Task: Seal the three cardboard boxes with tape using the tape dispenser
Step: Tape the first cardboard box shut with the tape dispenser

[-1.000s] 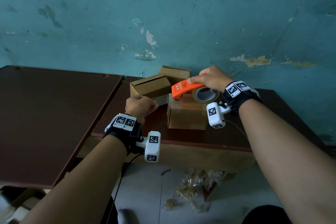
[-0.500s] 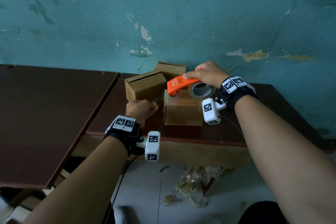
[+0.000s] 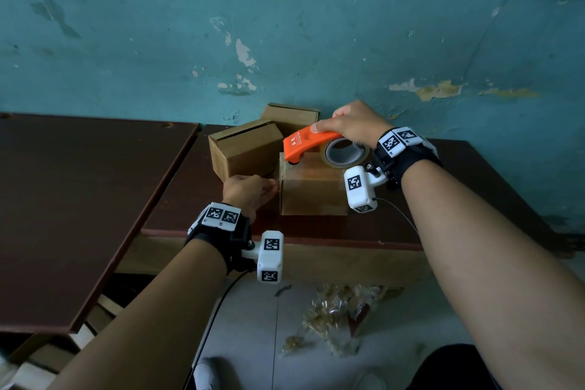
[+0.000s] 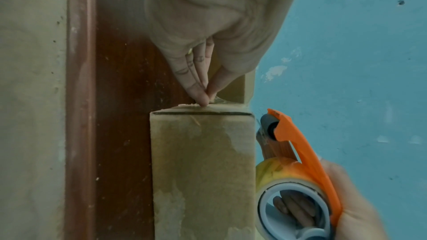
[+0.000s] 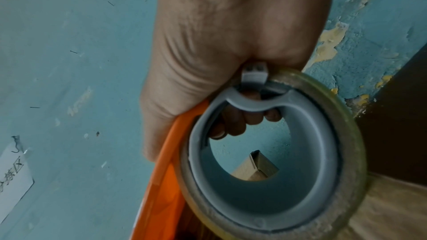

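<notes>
Right hand (image 3: 351, 127) grips tape dispenser (image 3: 308, 142), left hand (image 3: 247, 191) pinches tape; brown table (image 3: 177, 199), teal wall (image 3: 285, 25)

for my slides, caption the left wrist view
Left hand pinches tape end at box edge; orange tape dispenser alongside.

rear box (image 3: 292, 119): mostly hidden behind front two | near box (image 3: 311, 190): top partly covered by tape dispenser (image 3: 311, 144) | right hand (image 5: 231, 43): fingertips tucked inside the roll's core, half hidden | left hand (image 4: 208, 43): pinched tape end too small to make out | paper label (image 5: 11, 171): cut by left edge, writing unreadable
</notes>
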Available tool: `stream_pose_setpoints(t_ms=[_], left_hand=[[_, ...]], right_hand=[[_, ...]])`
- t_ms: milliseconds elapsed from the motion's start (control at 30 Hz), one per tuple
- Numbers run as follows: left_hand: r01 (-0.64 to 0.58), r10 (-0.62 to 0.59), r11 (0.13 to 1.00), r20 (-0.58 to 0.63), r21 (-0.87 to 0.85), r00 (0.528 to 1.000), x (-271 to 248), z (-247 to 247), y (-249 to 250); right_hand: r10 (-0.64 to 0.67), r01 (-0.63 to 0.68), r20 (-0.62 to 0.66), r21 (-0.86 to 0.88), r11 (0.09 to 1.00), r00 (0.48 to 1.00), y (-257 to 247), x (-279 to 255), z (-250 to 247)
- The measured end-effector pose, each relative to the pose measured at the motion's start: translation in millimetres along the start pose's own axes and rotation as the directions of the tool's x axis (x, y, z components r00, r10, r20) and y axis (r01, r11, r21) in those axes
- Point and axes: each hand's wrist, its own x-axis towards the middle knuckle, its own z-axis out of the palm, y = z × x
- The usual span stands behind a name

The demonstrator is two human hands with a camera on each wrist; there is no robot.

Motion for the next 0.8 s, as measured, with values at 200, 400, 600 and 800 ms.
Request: stream_pose_setpoints(t_ms=[200, 400, 600, 800], left_hand=[[-0.118, 0.113, 0.987, 0.054, 0.108, 0.992, 8, 3, -11], [-0.07, 0.069, 0.987, 0.007, 0.145, 0.998, 18, 2, -10], [-0.052, 0.064, 0.972, -0.041, 0.231, 0.997, 16, 0, -10], [-0.086, 0.116, 0.945, -0.076, 0.316, 0.99, 21, -2, -13]], right_hand=[[0.005, -0.005, -0.013, 0.014, 1.0, 1.0, 2, 4, 2], [0.007, -0.006, -0.008, 0.012, 1.0, 1.0, 2, 4, 2], [0.006, -0.006, -0.01, -0.007, 1.0, 1.0, 1, 4, 3], [0.013, -0.014, -0.02, -0.021, 1.0, 1.0, 0, 3, 3]])
